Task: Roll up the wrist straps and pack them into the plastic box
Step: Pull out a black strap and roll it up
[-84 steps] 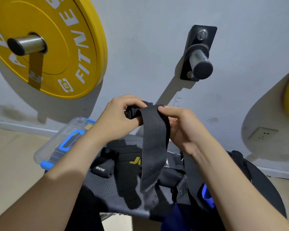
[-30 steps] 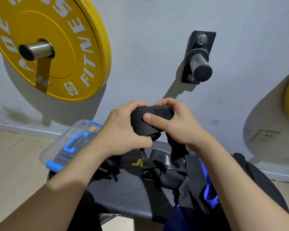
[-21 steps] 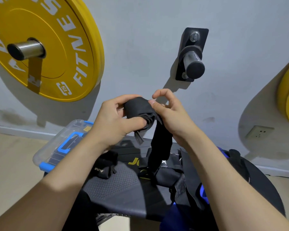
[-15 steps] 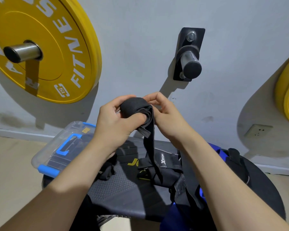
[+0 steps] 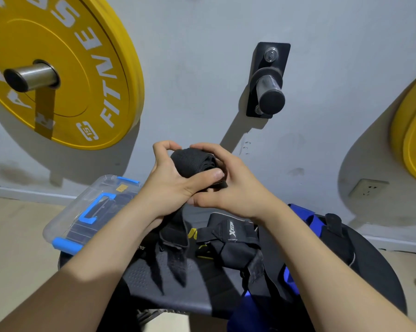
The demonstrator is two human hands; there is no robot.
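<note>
The wrist strap (image 5: 192,161), partly rolled, is held above the desk (image 5: 144,281) at frame centre. The left hand (image 5: 175,185) grips the roll, thumb across its front. The right hand (image 5: 235,188) curls round its 3 o'clock side. The loose tail hangs toward 6 o'clock. The plastic box (image 5: 65,226) sits at 8 o'clock of the hands. Further straps (image 5: 228,238) lie at 5 o'clock.

Strap roll (image 5: 192,161): my fingers (image 5: 203,178) cover most of it.
Plastic box (image 5: 65,226): my left forearm (image 5: 94,271) hides its right edge.
Right plate (image 5: 415,144): cut off.
</note>
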